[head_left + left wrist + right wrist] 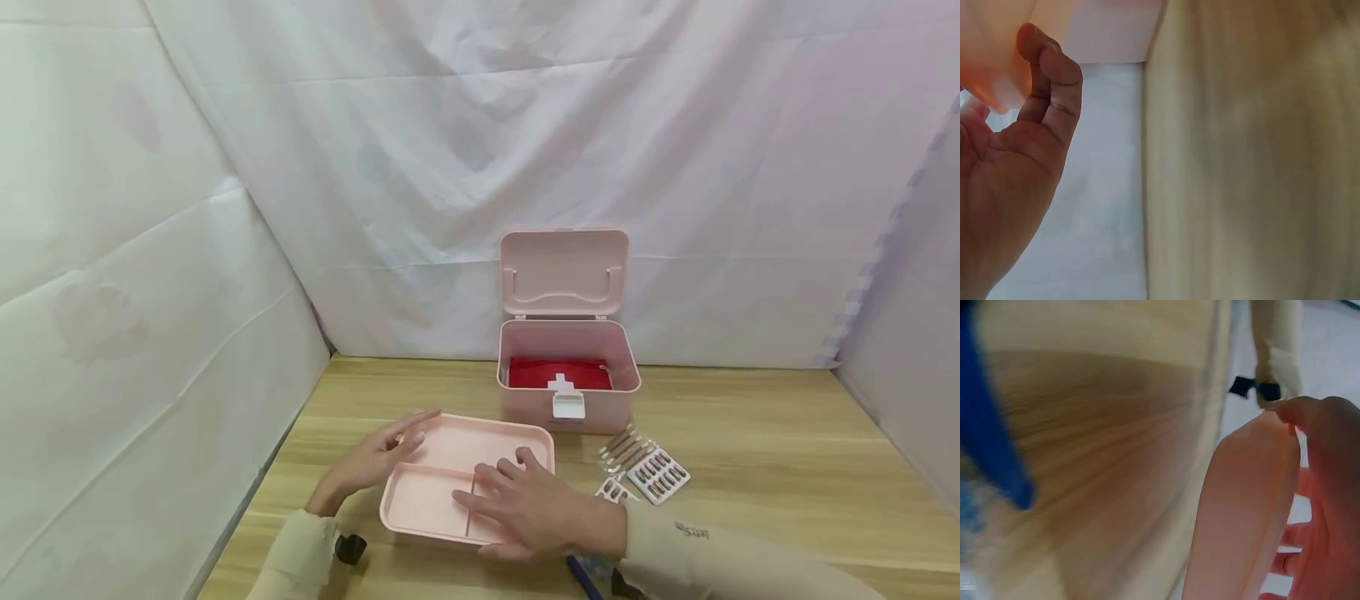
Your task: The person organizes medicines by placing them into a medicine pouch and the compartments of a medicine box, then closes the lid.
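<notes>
A shallow pink tray with three compartments lies between my hands, in front of a pink box. My left hand holds its left end, thumb over the rim and fingers along the outside. In the left wrist view, curled fingers reach the tray's edge. From the right, my right hand grips the near right corner, with the fingers over the compartments. The right wrist view shows the thumb on the rim and the tray's pink side wall.
Behind the tray stands the pink first-aid box, lid raised, with a red pouch inside. Cotton swabs, a capsule blister pack and a second blister pack lie right. A blue strip-like item lies near my right wrist.
</notes>
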`<control>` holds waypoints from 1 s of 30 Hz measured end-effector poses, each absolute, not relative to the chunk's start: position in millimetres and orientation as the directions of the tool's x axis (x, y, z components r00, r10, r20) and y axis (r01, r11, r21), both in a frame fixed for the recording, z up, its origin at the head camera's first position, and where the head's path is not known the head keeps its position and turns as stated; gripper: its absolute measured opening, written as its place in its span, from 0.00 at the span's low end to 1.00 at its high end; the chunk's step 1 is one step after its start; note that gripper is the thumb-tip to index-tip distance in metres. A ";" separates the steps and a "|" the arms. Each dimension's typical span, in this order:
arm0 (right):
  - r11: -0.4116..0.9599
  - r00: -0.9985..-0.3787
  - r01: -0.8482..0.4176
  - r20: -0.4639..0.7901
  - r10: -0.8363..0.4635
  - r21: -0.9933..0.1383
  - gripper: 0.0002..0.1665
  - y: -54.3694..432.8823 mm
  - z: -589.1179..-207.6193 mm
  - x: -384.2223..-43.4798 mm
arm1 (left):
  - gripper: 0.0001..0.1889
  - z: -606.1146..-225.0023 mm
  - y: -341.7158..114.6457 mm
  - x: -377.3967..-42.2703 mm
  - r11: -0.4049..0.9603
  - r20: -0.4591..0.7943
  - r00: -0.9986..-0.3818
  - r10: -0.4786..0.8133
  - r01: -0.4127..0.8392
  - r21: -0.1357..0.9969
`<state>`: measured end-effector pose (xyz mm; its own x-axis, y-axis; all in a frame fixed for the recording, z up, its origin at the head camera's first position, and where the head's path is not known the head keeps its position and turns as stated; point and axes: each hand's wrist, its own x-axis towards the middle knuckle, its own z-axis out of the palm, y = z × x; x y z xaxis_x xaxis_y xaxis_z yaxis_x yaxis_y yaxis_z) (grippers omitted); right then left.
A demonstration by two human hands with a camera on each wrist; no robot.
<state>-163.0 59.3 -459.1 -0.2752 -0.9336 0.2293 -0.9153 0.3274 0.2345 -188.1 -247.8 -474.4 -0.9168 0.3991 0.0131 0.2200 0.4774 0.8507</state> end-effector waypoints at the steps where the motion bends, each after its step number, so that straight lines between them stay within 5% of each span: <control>1: 0.325 -0.276 -0.918 0.224 -0.935 0.225 0.39 60.4 -463.5 -165.7 | 0.22 -478.1 -246.7 -189.7 0.487 0.003 -0.918 0.396 0.213 0.847; 18: 0.294 -0.279 -0.947 0.124 -0.952 0.127 0.36 78.8 -503.8 -190.8 | 0.27 -517.9 -228.3 -206.4 0.506 -0.001 -0.906 0.423 0.235 0.830; 30: 0.299 -0.288 -0.948 0.108 -0.952 0.111 0.36 83.8 -508.0 -197.7 | 0.24 -521.5 -221.2 -212.3 0.603 0.101 -0.890 0.446 0.382 0.701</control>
